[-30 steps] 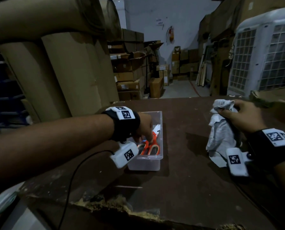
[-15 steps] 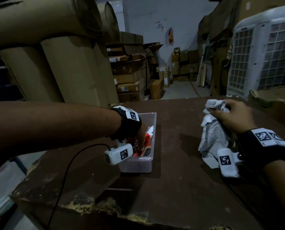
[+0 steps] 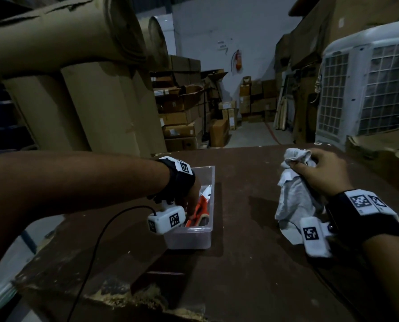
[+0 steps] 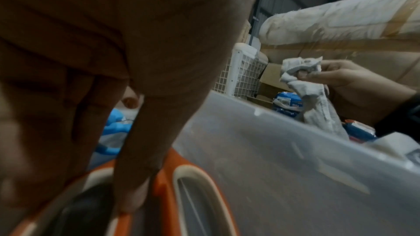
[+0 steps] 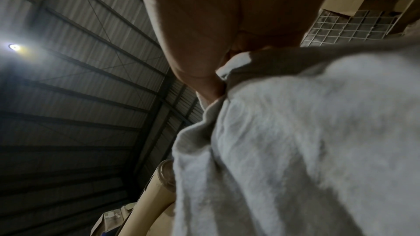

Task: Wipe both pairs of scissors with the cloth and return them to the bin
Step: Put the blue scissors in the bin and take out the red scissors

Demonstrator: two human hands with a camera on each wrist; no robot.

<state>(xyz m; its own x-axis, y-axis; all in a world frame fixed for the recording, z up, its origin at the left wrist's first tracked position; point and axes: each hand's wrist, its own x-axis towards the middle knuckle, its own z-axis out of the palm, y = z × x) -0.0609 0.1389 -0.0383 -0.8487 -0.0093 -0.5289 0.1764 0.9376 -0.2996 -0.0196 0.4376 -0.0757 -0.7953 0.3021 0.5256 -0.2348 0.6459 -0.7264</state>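
Orange-and-white scissors (image 3: pixel 202 211) in a clear bin (image 3: pixel 189 238); pale grey cloth (image 3: pixel 293 201); dark brown table (image 3: pixel 251 263); black-and-white checked wristbands (image 3: pixel 362 202).

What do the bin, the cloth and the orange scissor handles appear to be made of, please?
Bin: translucent frosted plastic, apparently; the table's dark tone shows through its smooth walls.
Cloth: soft woven or terry fabric, pale grey-white; it crumples and drapes from the right hand, with a nubby surface in the right wrist view.
Scissor handles: likely moulded plastic, orange with pale loop linings, smooth.

Dark brown table (image 3: pixel 251 263), near edge chipped; clear bin (image 3: pixel 211 182) stands on it.
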